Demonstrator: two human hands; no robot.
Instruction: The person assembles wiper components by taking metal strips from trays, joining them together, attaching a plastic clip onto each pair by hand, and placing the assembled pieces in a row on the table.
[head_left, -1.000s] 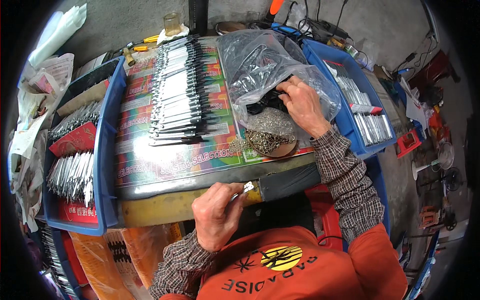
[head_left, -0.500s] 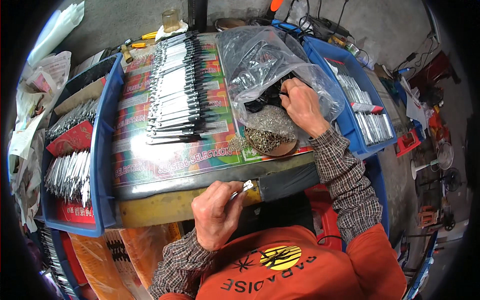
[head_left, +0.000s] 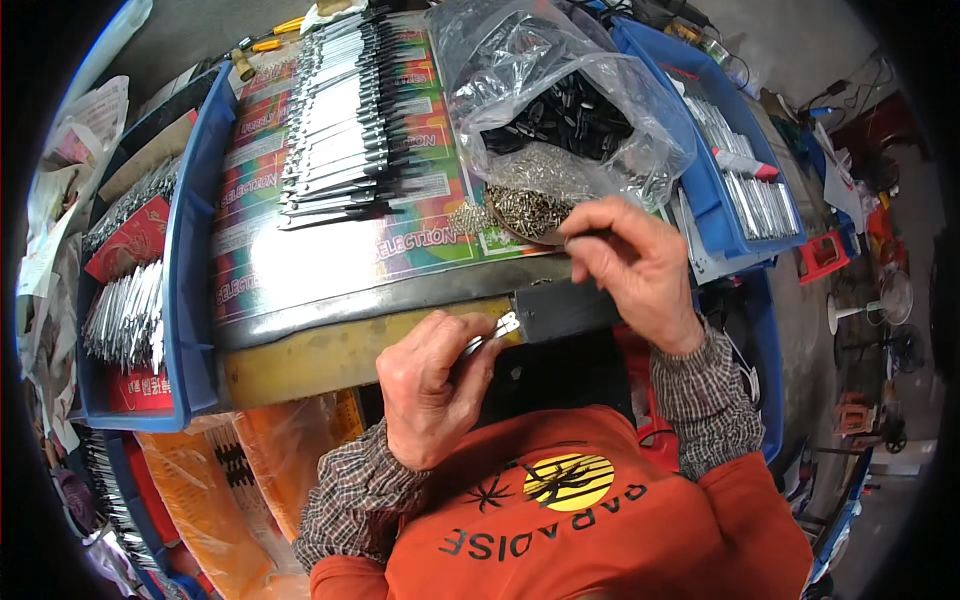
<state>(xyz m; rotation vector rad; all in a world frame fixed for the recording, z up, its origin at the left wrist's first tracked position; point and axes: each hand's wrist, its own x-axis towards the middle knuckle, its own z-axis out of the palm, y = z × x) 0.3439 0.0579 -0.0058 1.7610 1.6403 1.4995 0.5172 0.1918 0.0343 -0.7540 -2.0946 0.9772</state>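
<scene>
My left hand (head_left: 437,390) is closed around a thin metal strip (head_left: 508,323), whose flat silver end with small holes sticks out past the thumb by the table's front edge. To its right, my right hand (head_left: 640,270) is raised over the edge with finger and thumb together on a small dark piece, partly hidden by the fingers. Small black parts (head_left: 575,115) fill an open clear plastic bag (head_left: 655,130) beyond that hand. In front of the bag, a heap of tiny brass-coloured pins (head_left: 530,210) lies in a round brown dish.
A long row of silver strips with black ends (head_left: 345,120) lies on the colourful printed table cover (head_left: 420,240). Blue bins of metal strips stand at the left (head_left: 190,270) and right (head_left: 715,190). Yellow-handled tools (head_left: 268,45) lie at the back.
My right hand has come out of the plastic bag toward me, carrying a small dark piece. My left hand keeps its hold on the metal strip. The view has shifted slightly.
</scene>
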